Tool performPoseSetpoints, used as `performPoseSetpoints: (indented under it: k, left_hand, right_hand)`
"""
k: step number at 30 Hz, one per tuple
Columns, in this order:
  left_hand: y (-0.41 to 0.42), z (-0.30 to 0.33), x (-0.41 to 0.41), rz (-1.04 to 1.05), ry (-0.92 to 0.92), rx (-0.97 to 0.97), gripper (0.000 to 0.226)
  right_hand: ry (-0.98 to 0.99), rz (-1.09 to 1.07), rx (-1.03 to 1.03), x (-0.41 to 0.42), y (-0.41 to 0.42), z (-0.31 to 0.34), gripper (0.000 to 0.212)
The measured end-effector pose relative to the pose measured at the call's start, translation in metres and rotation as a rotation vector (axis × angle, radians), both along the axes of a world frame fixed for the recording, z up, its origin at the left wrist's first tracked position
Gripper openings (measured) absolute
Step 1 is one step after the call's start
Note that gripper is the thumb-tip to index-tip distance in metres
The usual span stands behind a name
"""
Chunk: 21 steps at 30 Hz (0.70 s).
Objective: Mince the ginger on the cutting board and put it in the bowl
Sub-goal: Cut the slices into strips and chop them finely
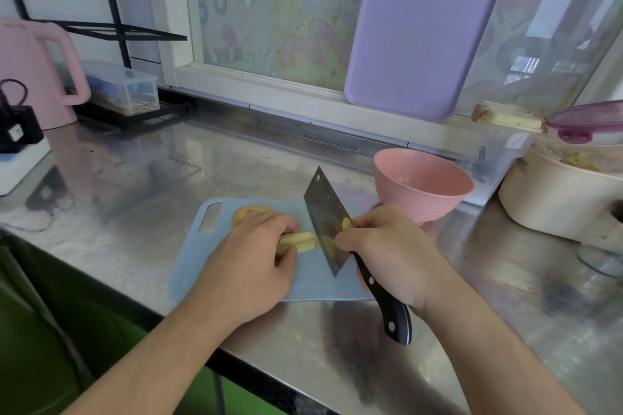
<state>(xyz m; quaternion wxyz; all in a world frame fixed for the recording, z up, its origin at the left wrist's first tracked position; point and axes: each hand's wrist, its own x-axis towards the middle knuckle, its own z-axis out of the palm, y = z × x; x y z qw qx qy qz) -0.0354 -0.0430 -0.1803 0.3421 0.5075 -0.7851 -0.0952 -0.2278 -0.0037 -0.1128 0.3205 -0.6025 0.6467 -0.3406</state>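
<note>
A pale blue cutting board (303, 283) lies on the steel counter. On it are yellow ginger slices (298, 241), held down by the curled fingers of my left hand (256, 263). A further ginger piece (249, 212) lies behind that hand. My right hand (391, 246) grips the black handle of a cleaver (328, 216). Its blade stands edge-down on the board against the right end of the slices. An empty pink bowl (421, 187) stands just behind the board's right corner.
A cream cooker (556, 202) with a purple lid stands at the right. A purple board (421, 27) leans on the window. A pink kettle (30, 71), a clear box (124, 87) and a black rack are at the back left. The counter edge runs close in front.
</note>
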Motion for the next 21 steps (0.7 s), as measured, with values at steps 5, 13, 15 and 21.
performPoseSetpoints:
  k: [5,13,15,21]
  left_hand:
    - [0.0007,0.0006,0.0005,-0.014,-0.008,-0.018,0.016]
    - [-0.001,-0.0016,-0.0004,0.005,-0.009,-0.035,0.014]
    - [-0.001,-0.0019,-0.0002,0.002,-0.009,-0.043,0.017]
    - [-0.0001,-0.0014,0.0004,0.01,0.001,-0.054,0.013]
  right_hand:
    - [0.027,0.032,-0.008,0.0054,0.0023,-0.0002,0.029]
    - [0.052,0.013,-0.022,0.0029,0.0031,0.003,0.029]
    - [0.058,0.018,-0.027,0.0028,0.0037,0.0037,0.03]
    - [0.058,0.03,-0.032,0.0033,0.0051,0.0053,0.034]
